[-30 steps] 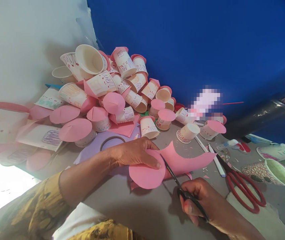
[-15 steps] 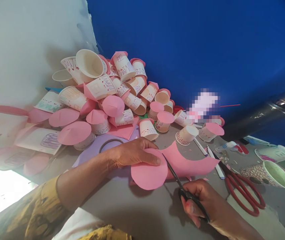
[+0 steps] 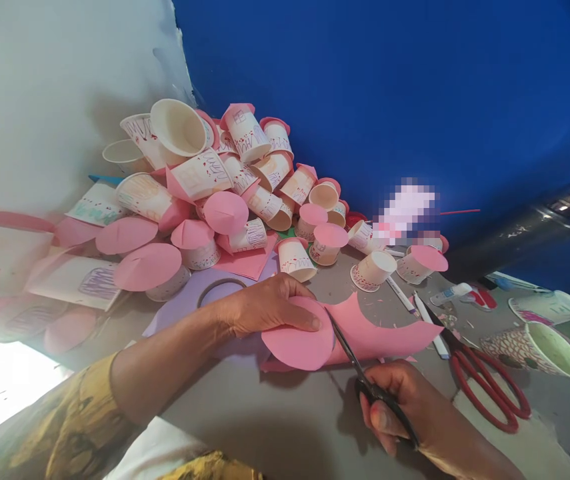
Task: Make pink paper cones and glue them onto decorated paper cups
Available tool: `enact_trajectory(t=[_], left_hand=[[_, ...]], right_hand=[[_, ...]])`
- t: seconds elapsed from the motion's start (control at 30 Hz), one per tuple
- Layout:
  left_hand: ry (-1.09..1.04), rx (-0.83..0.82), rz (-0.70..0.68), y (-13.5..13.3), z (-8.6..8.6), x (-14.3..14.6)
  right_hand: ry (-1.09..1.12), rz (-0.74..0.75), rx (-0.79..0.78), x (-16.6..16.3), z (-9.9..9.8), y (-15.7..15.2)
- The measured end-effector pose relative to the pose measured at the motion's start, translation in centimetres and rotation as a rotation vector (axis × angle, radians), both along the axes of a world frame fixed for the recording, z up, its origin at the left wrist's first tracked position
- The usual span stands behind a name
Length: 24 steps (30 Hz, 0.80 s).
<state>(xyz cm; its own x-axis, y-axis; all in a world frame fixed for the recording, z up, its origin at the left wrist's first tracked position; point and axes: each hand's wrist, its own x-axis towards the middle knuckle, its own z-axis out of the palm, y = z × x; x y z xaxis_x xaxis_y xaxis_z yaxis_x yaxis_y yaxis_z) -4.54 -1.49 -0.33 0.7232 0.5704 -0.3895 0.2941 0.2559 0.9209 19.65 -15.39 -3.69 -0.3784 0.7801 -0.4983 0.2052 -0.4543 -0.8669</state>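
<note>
My left hand [image 3: 269,307] grips a piece of pink paper [image 3: 299,347] whose lower edge is rounded, the thumb lying on top and the fingers hidden beneath. Black-handled scissors [image 3: 357,363] are in my right hand [image 3: 399,407], with fingers and thumb in the handle loops. Their blades point up and left, along the right edge of the rounded piece. A larger pink scrap [image 3: 375,333] with a curved cut-out extends to the right, behind the blades. Whether it is still joined to the rounded piece, I cannot tell.
Behind my hands, many decorated paper cups [image 3: 199,175] with pink paper tops are heaped against the wall. Red-handled scissors [image 3: 489,393], a patterned cup [image 3: 525,348] and a marker [image 3: 431,325] lie to the right. A purple sheet [image 3: 175,303] lies under my left forearm.
The rounded pink piece has tilted slightly, its lower edge now higher. The pink scrap on the right has shifted and dipped at its upper tip. Both hands stay nearly in place.
</note>
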Motion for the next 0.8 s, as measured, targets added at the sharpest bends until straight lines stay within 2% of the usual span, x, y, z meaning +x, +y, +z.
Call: enact_trajectory(t=[0.57, 0.8], left_hand=[[-0.026, 0.024, -0.002, -0.05, -0.05, -0.05], [-0.007, 0.016, -0.066, 0.02, -0.16, -0.14]], right_hand=[[-0.027, 0.008, -0.031, -0.08, 0.25, -0.08], [-0.026, 0.009, -0.035, -0.25, 0.49, 0.07]])
